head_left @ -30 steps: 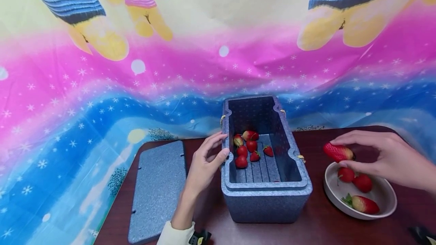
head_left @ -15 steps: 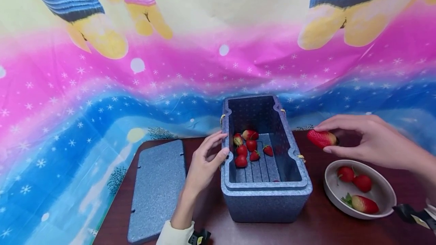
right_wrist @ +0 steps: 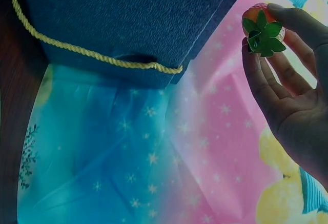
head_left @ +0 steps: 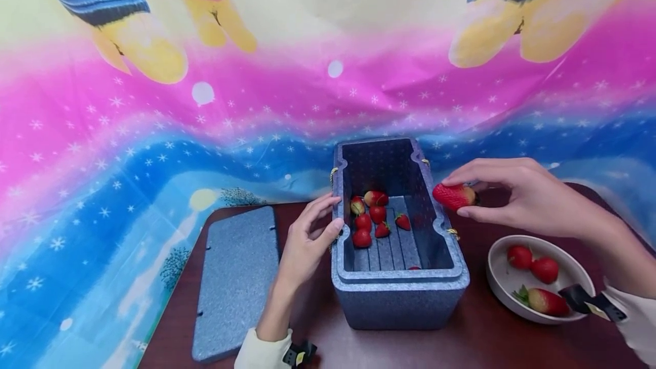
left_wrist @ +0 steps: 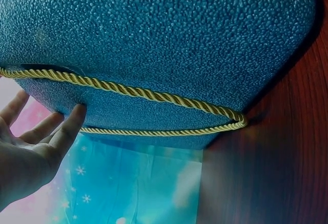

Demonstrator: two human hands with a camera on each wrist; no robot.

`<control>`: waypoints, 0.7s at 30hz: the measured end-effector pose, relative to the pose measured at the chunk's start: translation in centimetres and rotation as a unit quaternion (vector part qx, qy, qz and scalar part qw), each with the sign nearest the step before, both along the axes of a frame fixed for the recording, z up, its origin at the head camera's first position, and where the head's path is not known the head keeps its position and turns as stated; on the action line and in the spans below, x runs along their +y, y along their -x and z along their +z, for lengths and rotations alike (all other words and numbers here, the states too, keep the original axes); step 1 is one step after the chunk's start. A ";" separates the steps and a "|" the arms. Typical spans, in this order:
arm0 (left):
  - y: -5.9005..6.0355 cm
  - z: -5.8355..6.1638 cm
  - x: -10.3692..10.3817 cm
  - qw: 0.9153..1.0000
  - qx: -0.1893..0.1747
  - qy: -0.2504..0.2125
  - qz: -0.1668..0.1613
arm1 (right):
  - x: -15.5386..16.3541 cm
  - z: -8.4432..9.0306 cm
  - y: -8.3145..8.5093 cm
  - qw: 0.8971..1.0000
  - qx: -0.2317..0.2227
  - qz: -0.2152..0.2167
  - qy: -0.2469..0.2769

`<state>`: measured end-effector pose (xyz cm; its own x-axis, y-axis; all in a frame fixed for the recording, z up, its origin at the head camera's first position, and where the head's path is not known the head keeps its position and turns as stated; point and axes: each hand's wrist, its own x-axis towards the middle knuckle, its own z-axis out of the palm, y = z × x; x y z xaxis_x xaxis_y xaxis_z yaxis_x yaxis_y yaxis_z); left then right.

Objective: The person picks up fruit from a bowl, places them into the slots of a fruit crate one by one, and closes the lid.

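Between thumb and fingers my right hand (head_left: 523,195) pinches a large strawberry (head_left: 453,196), held level by the right rim of a grey foam box (head_left: 400,303). In the right wrist view the green leaves of that strawberry (right_wrist: 264,35) face the camera. My left hand (head_left: 306,246) rests its fingertips and thumb against the box's left rim; the left wrist view shows its fingers extended beside the foam wall. Several strawberries (head_left: 377,214) lie on the ribbed floor inside the box, mostly toward its left side. A shallow round bowl (head_left: 499,286) at the right holds 3 strawberries (head_left: 544,270).
A flat grey foam lid (head_left: 237,283) lies on the dark wooden table (head_left: 389,352), left of the box. Gold rope handles (left_wrist: 154,95) run along the box's sides. A printed cloth (head_left: 287,107) hangs behind the table. The right wrist strap overlaps the bowl's rim.
My right hand has carried the strawberry from above the bowl leftward and up to the box's right rim. The left hand stays at the left rim.
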<state>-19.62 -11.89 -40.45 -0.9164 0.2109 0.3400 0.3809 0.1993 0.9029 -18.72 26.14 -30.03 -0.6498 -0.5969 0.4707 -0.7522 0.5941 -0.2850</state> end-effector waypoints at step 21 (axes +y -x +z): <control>0.1 0.0 0.0 1.000 -0.011 -0.006 -0.005 | -4.4 0.7 1.7 0.999 -0.028 0.043 -0.018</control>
